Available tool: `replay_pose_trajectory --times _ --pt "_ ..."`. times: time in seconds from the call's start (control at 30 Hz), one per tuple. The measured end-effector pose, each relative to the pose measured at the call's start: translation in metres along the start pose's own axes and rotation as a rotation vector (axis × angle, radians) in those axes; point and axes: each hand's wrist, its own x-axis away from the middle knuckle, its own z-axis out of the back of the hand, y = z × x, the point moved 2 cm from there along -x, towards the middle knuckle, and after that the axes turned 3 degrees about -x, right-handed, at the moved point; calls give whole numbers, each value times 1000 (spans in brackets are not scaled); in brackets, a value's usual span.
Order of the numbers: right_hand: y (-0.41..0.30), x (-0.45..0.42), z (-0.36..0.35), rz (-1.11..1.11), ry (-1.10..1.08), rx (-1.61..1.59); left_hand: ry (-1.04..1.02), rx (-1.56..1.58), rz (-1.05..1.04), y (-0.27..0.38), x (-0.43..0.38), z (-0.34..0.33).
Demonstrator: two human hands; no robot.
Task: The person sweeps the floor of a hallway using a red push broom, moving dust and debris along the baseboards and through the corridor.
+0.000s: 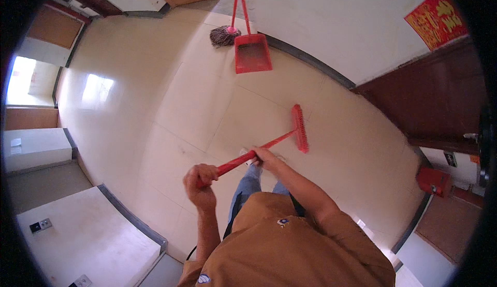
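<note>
A red push broom slants across the front of my body. My left hand (201,182) grips the upper end of its red handle (236,164). Lower on the same handle, my right hand (265,158) is closed around it. The broom head (299,128), a long red bar with bristles, is down at the tiled floor to the right of my feet. Beneath the handle, my shoes and blue jeans (251,178) are partly covered by my arms and shirt.
Against the far wall stand a red long-handled dustpan (253,54) and a dark string mop (224,36). A dark red door (427,93) is at the right, with a red box (434,181) below it. White walls with grey skirting (132,217) bound the floor on the left.
</note>
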Motion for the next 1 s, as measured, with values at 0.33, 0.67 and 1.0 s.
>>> replay_pose_trajectory --times 0.33,0.67,1.0 --pt "13 -86 -236 -28 -297 205 156 -324 -350 108 -63 95" --pt "14 -24 -280 13 -283 244 296 -173 -479 158 -43 112" --pt "-91 -53 -49 198 288 243 111 61 202 -8 -79 65"
